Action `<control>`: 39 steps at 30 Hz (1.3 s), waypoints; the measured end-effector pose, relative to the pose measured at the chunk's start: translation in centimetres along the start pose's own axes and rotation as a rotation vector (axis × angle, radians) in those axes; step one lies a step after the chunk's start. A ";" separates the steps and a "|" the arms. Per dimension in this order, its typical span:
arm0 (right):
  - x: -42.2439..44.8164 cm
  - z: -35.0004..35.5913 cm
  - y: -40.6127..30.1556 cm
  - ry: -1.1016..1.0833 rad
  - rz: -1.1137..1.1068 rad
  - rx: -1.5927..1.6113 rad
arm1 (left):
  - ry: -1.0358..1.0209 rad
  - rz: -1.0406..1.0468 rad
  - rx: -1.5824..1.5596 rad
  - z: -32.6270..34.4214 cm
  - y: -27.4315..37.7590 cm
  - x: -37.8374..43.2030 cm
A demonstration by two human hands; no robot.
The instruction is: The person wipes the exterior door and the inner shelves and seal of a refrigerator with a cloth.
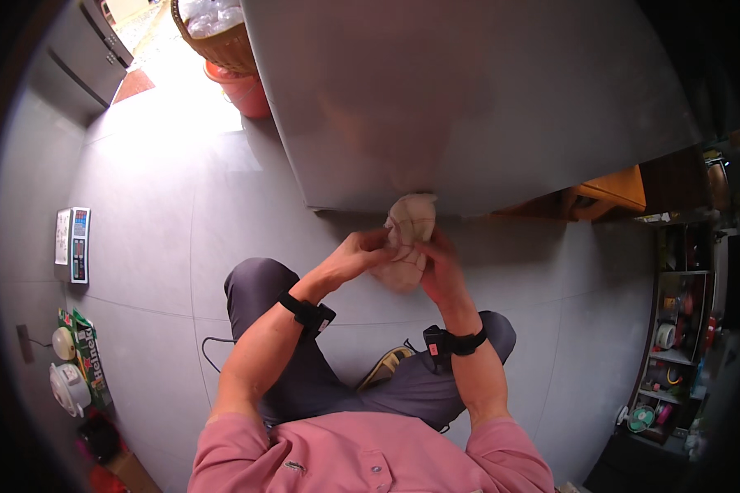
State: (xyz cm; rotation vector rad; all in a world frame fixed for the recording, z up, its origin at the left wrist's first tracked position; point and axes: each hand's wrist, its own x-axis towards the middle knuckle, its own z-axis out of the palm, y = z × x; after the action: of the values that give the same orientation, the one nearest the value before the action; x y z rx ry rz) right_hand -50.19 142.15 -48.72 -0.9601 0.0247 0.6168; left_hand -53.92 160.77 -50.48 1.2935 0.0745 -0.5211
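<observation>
A crumpled cream cloth with reddish seam lines [412, 225] is held between both my hands, just below the lower edge of a large smooth grey panel [444, 111]. My left hand [370, 249] grips its left side with thumb and fingers. On the other side, my right hand [441, 265] pinches the cloth, slightly blurred. Part of the cloth's underside and some fingertips are hidden. Black straps with small boxes sit on both of my forearms.
Grey floor tiles [240, 215] surround my crossed legs. A digital scale [73, 245], a rice cooker [69, 388] and a Heineken carton [89, 357] are at left. A red bucket [250, 95] and wicker basket [225, 49] stand upper left, a wooden stool [616, 191] and shelves [675, 356] right.
</observation>
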 end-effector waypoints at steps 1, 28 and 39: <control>0.0 -0.4 0.2 0.008 0.008 0.005 | 0.003 -0.041 0.090 -0.1 -0.2 0.2; 0.5 -3.4 0.7 0.051 -0.292 -0.827 | 0.007 0.055 -0.316 -2.1 -2.4 1.2; 1.4 -6.0 6.5 0.555 -0.278 -0.606 | 0.403 0.102 -0.109 -2.0 -3.0 2.1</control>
State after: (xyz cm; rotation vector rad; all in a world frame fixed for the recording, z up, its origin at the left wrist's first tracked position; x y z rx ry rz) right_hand -50.81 140.87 -57.54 -1.6692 0.2033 0.0741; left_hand -52.84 161.45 -54.46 1.2726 0.3656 -0.1611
